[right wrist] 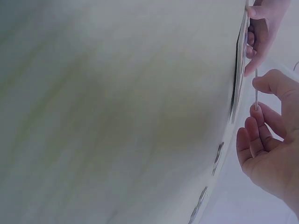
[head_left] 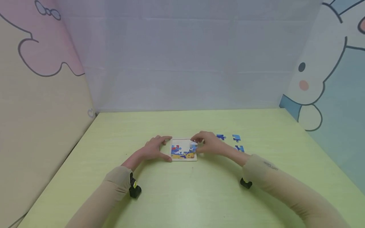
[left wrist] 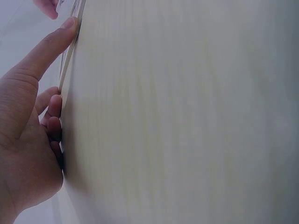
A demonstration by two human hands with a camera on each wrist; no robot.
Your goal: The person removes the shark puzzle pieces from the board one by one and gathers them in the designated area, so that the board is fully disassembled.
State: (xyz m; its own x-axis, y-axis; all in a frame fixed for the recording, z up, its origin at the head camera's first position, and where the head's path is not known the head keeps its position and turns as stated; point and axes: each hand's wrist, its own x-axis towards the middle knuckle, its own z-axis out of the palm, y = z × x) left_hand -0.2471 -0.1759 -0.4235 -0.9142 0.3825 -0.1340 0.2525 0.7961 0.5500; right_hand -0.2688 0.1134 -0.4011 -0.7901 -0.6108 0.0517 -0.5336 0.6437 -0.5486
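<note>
A square puzzle tray (head_left: pixel 183 160) with a pale rim lies on the table, its lower part filled with colourful pieces and much of its upper part bare. My left hand (head_left: pixel 154 148) rests at its left side, thumb and index finger spread straight to the two left corners. In the left wrist view the thumb (left wrist: pixel 49 44) lies along the tray's edge, the other fingers bent beside it. My right hand (head_left: pixel 210 144) pinches a blue and white puzzle piece (head_left: pixel 193 146) between thumb and fingertips over the tray's right side. Edge-on, the piece (right wrist: pixel 256 91) appears above the tray (right wrist: pixel 239 65).
Several loose blue puzzle pieces lie right of the tray, among them one piece (head_left: pixel 236 138) at the back and one piece (head_left: pixel 240 148) near the right forearm. The light yellow-green table (head_left: pixel 182 196) ends at a white curtain (head_left: pixel 182 63); cartoon-printed panels stand either side.
</note>
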